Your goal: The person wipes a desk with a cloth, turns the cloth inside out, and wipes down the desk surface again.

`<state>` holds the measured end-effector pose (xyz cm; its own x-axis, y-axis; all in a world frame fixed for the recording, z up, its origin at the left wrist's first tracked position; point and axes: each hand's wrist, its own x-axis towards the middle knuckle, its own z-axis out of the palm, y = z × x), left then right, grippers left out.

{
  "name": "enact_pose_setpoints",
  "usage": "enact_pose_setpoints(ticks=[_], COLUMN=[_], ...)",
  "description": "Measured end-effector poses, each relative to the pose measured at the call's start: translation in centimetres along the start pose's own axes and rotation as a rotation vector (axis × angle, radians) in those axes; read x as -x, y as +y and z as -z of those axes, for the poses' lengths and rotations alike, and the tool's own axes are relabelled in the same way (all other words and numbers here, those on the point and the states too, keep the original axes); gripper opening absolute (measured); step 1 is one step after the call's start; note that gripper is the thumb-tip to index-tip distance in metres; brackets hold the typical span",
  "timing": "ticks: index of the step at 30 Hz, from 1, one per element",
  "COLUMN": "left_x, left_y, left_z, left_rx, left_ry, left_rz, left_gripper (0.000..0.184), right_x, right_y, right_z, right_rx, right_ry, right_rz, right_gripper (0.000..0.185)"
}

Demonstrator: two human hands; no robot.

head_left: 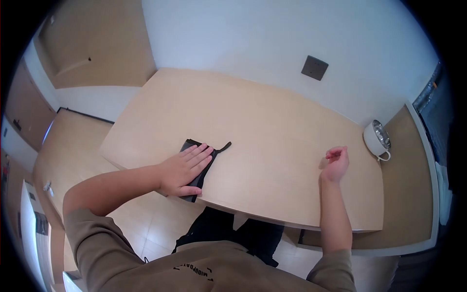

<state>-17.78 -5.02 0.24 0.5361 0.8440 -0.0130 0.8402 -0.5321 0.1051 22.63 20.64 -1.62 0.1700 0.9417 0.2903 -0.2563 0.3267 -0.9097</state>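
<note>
My left hand [188, 170] lies flat, fingers stretched out, on a dark grey folded cloth [189, 144] near the front edge of the light wooden table [262, 146]. The cloth has black edging, and a short black loop [224, 147] sticks out from its upper right corner. Most of its surface is hidden under the palm and fingers. Over the right part of the table, my right hand [336, 164] is loosely closed, its fingers curled in and nothing visible in them. It is apart from the cloth.
A white cup with a handle and a shiny metal inside [372, 142] is at the table's far right edge. Behind the table is a white wall with a dark square plate [314, 67]. A raised wooden side panel [411, 180] borders the right side.
</note>
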Motion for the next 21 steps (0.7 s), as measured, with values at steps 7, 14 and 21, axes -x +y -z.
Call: enact_pose_setpoints(ticks=[7, 14, 21], left_x=[-1.2, -0.6, 8.6], left_y=[3.9, 4.5, -4.3], left_z=[-0.3, -0.8, -1.2], left_rx=[0.090, 0.078, 0.125], left_ry=[-0.004, 0.056, 0.162], left_rz=[0.303, 0.363, 0.499], left_gripper=[0.089, 0.089, 0.088], right_x=[-0.4, -0.3, -0.5], right_y=[0.1, 0.4, 0.5], right_z=[0.2, 0.5, 0.3], right_rx=[-0.038, 0.023, -0.074], right_ry=[0.018, -0.036, 0.035], right_rz=[0.022, 0.103, 0.021], right_gripper=[0.041, 0.043, 0.043])
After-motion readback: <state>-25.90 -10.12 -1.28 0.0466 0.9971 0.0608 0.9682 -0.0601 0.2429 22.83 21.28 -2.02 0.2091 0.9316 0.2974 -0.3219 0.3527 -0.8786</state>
